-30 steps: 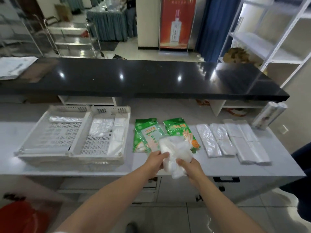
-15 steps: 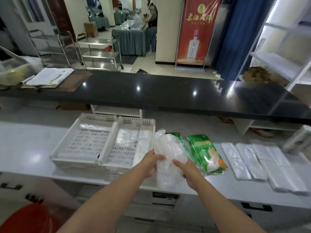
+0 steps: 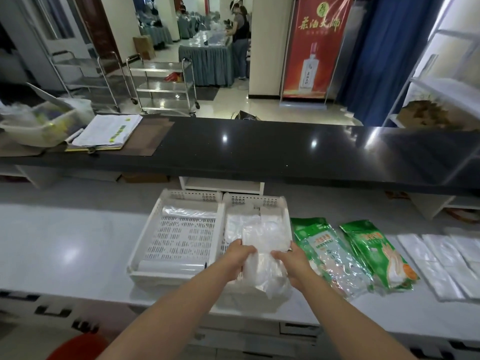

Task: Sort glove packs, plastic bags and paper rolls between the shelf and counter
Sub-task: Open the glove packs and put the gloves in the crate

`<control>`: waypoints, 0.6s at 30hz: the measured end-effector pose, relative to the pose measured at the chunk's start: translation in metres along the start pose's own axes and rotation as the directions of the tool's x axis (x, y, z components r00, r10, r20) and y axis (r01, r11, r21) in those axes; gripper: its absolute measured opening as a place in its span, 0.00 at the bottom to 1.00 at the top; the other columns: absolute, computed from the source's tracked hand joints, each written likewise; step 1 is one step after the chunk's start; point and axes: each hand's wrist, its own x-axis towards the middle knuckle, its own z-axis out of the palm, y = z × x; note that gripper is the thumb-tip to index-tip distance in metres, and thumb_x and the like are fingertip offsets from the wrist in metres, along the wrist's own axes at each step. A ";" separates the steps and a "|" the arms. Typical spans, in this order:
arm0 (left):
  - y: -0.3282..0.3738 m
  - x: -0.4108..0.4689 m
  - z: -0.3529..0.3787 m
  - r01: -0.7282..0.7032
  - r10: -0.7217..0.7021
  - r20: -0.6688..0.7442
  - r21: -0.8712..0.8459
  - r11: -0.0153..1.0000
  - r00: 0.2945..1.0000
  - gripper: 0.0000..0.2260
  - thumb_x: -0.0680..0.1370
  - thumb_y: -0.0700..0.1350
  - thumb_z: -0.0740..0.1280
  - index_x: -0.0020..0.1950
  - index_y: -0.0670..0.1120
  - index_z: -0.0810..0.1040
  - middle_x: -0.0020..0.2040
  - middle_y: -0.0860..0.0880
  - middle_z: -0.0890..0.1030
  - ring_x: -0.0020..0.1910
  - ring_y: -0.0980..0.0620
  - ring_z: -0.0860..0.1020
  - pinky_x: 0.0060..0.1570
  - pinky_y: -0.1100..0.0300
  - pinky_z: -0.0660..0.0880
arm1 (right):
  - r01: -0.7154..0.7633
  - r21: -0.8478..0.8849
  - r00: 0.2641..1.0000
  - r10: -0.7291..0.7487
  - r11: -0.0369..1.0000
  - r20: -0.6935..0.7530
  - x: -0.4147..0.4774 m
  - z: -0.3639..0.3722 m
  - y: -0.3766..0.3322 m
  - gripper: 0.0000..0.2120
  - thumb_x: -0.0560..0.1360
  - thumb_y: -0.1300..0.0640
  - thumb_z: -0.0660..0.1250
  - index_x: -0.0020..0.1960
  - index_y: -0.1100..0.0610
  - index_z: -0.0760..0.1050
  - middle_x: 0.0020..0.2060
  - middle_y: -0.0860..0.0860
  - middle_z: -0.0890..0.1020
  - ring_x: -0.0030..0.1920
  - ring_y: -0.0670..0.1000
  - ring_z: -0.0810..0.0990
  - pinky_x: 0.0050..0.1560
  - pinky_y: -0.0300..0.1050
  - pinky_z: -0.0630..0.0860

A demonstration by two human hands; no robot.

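Two hands on one bundle of plastic bags (image 3: 262, 245), as I see it | left hand (image 3: 237, 257) grips its 9 o'clock edge, right hand (image 3: 292, 261) its 3 o'clock edge, fingers curled | bundle over the tray (image 3: 166, 275), right compartment, overlapping the 6 o'clock wall | glove packs (image 3: 327, 252) on the counter (image 3: 65, 242) at the tray's 3 o'clock.

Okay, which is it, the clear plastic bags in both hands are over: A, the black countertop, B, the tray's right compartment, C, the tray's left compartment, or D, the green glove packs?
B: the left hand and right hand hold the plastic bags above the right compartment of the white tray.
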 end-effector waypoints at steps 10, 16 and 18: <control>0.032 0.046 -0.032 0.010 -0.008 -0.050 0.053 0.999 0.999 0.16 0.75 0.45 0.60 0.55 0.39 0.81 0.54 0.38 0.84 0.54 0.38 0.83 0.57 0.46 0.81 | -0.053 0.000 0.998 0.053 0.999 -0.042 0.049 0.026 -0.019 0.18 0.72 0.68 0.71 0.60 0.56 0.77 0.51 0.55 0.84 0.48 0.56 0.82 0.42 0.47 0.77; 0.041 0.073 -0.032 -0.011 0.026 -0.112 0.127 0.992 0.993 0.14 0.78 0.41 0.60 0.59 0.43 0.80 0.56 0.42 0.83 0.53 0.41 0.83 0.54 0.50 0.81 | -0.052 0.026 0.998 0.052 0.998 -0.019 0.095 0.033 -0.030 0.19 0.71 0.73 0.68 0.59 0.59 0.77 0.49 0.58 0.84 0.46 0.58 0.82 0.51 0.56 0.81; 0.035 0.098 -0.038 -0.006 0.038 -0.158 0.198 0.980 0.987 0.20 0.75 0.43 0.61 0.67 0.47 0.77 0.60 0.44 0.82 0.54 0.44 0.83 0.56 0.48 0.81 | -0.067 0.031 0.998 0.067 0.997 0.014 0.113 0.037 -0.032 0.20 0.71 0.73 0.68 0.60 0.59 0.77 0.50 0.58 0.83 0.48 0.59 0.82 0.53 0.58 0.80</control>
